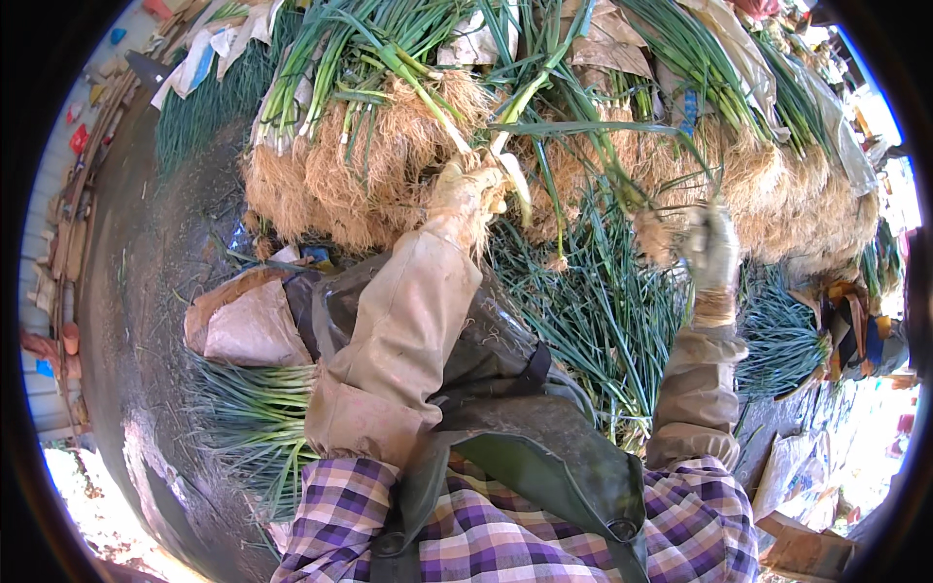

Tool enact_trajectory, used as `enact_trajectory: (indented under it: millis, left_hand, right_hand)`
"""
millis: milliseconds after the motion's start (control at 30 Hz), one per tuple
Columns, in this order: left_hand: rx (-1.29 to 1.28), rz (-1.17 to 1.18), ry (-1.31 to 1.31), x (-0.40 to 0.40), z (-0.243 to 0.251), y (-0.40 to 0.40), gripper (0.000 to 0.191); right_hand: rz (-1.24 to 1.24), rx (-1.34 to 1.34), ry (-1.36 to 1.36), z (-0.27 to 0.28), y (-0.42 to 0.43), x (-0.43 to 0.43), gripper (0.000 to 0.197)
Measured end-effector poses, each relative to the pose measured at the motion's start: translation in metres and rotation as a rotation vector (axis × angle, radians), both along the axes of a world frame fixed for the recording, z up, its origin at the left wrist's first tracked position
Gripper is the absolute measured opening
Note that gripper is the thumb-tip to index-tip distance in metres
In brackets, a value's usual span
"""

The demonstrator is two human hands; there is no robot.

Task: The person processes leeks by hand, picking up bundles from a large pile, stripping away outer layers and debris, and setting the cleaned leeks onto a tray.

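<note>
My left hand (470, 189), in a pale, dirty glove and a long tan sleeve cover, is closed around the root ends of green onions (444, 116). Their white stalks fan upward from the fingers, and a peeled strip hangs at the right of the hand. My right hand (711, 244), gloved and blurred, is raised at the right beside green leaves and a small clump of roots (652, 233); whether it grips them is unclear. Behind both hands, bundled green onions with long tan roots (350, 167) lie in a wide row.
Loose green leaves (605, 306) heap between my arms. A bundle of green onions (270, 415) lies at my left, another (780, 335) at the far right. Wet dark ground (146, 291) stretches along the left. A cardboard box (805, 543) stands at the lower right.
</note>
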State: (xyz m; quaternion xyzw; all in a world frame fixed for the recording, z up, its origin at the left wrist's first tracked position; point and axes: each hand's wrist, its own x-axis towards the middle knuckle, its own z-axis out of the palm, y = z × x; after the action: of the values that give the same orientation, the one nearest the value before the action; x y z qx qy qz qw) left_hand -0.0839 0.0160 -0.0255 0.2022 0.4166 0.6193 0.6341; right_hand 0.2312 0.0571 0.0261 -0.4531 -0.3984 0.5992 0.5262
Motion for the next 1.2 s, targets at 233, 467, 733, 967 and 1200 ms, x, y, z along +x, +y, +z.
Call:
enact_trajectory:
  millis: [233,467,733,967,1200]
  left_hand:
    - [0.127,0.025,-0.016,0.035,0.012,-0.022,0.022]
    - [0.043,0.241,0.247,0.003,0.02,-0.021,0.018]
    - [0.106,-0.267,-0.581,-0.002,-0.005,-0.024,0.036]
    - [-0.066,-0.174,-0.499,0.033,0.017,-0.042,0.031]
    - [-0.01,-0.097,-0.238,0.031,0.007,-0.04,0.027]
  right_hand:
    - [0.548,0.034,-0.392,0.005,-0.01,-0.122,0.038]
    - [0.801,0.258,-0.363,0.003,0.002,-0.109,0.032]
    - [0.943,0.168,-0.897,0.019,-0.005,-0.091,0.05]
    - [0.626,-0.074,0.058,-0.02,0.018,-0.179,0.034]
    - [0.341,0.159,-0.605,-0.048,0.018,-0.146,0.025]
